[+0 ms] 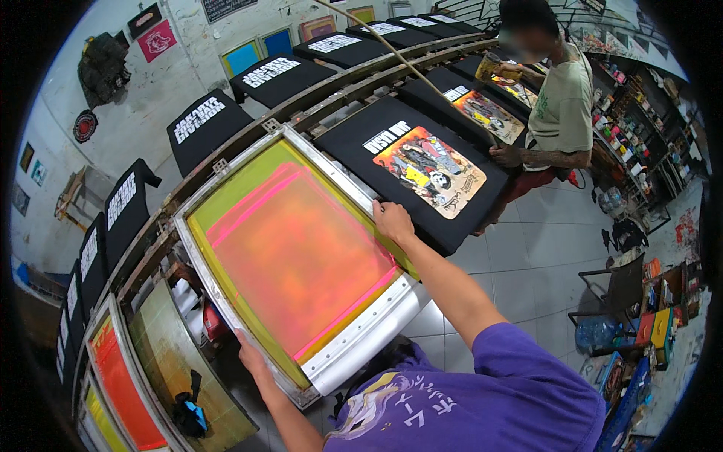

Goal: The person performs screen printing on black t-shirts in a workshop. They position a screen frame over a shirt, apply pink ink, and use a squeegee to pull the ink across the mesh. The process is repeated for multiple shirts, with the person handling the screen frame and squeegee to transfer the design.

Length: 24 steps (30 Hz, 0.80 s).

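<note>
A large silk screen with a silver metal frame slants in front of me. Its yellow-green mesh carries a broad pink-orange area with bright pink ink streaks along two edges. My left hand grips the frame's near left side, fingers partly hidden beneath it. On the opposite side, my right hand is closed round the frame's right rail. Just beyond that hand, a black T-shirt lies flat on a pallet, bearing a colourful cartoon print. A white strip with several bolts runs along the screen's near end.
A co-worker stands at the far right, holding a yellowish container. Black shirts with white lettering line the curved rail. Other screens and a tape roll lie lower left. A chair and shelves stand right.
</note>
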{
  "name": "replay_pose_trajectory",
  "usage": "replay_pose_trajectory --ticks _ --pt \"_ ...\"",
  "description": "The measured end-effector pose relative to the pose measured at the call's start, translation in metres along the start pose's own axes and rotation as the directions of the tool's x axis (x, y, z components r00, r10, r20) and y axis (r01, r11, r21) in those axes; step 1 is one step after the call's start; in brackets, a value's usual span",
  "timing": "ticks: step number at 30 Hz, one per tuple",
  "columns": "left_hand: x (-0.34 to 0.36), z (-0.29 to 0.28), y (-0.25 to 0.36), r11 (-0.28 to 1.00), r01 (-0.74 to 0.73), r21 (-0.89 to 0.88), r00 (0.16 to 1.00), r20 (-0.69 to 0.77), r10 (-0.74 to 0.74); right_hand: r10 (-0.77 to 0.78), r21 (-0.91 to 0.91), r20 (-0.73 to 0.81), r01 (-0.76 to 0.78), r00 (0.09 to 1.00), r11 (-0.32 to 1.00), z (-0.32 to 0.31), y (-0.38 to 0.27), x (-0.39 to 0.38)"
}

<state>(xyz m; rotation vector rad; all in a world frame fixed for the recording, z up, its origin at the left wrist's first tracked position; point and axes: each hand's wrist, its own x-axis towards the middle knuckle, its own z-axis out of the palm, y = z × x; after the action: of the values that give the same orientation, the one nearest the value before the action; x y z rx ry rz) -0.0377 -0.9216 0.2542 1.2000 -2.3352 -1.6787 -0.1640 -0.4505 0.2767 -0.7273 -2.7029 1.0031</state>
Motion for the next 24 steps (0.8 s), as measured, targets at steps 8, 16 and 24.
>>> replay_pose_trajectory --ticks 8,16,24 --pt "-0.0079 -0.0004 0.0064 0.999 0.005 -0.040 1.000 0.031 -0.004 0.001 0.006 -0.010 -0.001 1.000 1.000 0.0014 0.0000 0.0007" --pt "-0.0050 -0.0014 0.0039 0.996 0.014 -0.093 0.998 0.068 -0.008 0.003 0.009 -0.010 -0.003 1.000 1.000 0.0008 -0.0009 -0.0005" --pt "-0.0071 -0.0007 0.0054 0.995 0.000 -0.095 0.998 0.069 0.007 0.003 0.014 -0.002 -0.003 1.000 1.000 -0.0008 -0.0024 -0.0008"
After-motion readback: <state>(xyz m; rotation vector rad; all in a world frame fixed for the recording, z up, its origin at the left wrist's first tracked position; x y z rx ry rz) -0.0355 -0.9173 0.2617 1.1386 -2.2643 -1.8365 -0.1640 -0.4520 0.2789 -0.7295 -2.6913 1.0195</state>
